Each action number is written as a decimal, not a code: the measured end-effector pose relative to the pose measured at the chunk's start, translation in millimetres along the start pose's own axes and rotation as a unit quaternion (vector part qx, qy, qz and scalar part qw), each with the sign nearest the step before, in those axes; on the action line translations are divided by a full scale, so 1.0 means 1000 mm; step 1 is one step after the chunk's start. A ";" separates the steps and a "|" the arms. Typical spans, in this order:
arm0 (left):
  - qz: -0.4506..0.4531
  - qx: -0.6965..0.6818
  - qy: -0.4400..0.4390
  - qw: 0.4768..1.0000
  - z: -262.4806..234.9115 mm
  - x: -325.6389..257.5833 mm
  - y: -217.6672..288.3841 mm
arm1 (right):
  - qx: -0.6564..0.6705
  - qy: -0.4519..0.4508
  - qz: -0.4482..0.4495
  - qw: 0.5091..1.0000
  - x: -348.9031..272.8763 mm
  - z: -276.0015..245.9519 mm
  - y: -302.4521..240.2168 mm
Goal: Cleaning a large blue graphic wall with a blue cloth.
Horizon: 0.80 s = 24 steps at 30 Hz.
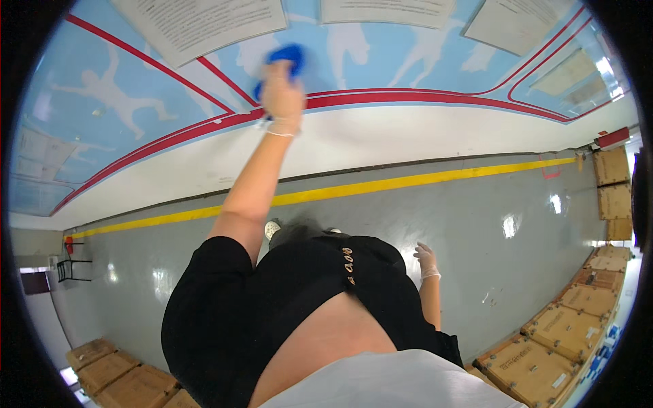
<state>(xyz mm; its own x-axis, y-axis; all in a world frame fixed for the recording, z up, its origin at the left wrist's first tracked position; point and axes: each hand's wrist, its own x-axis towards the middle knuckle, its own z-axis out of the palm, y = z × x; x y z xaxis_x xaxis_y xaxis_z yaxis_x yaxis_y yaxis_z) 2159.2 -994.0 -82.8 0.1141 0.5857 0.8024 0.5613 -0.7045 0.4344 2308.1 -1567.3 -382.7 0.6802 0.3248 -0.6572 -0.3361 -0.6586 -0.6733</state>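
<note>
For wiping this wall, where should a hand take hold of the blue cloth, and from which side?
Probably at the bunched middle of the blue cloth, coming from the side facing away from the wall. It lies pressed against the wall, so only that open side is reachable. The left hand already grips it so, leaving the cloth's upper part free.

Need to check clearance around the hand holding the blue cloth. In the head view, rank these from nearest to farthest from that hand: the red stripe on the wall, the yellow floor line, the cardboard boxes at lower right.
1. Red stripe: on the wall, right beside the left hand holding the blue cloth.
2. Yellow floor line: below, along the wall's base.
3. Cardboard boxes: far lower right, on the floor.
</note>
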 end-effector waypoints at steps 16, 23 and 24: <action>0.093 -0.021 0.200 0.975 -0.040 0.102 0.071 | -0.515 -0.172 0.055 0.838 -0.147 0.002 0.202; 0.186 0.256 -0.100 0.943 -0.010 0.055 0.046 | -0.282 -0.067 -0.021 0.957 -0.057 0.030 0.148; 0.188 0.259 -0.122 0.940 -0.004 0.032 0.040 | -0.210 -0.044 -0.045 0.976 -0.046 0.033 0.133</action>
<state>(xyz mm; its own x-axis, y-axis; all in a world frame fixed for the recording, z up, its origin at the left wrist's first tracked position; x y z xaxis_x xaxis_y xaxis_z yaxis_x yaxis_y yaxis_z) 2182.2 -1005.0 -37.6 0.5337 0.4535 0.7138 0.7597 -0.6280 -0.1690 2210.3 -1647.2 -453.3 0.6301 0.4395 -0.6401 0.0319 -0.8383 -0.5443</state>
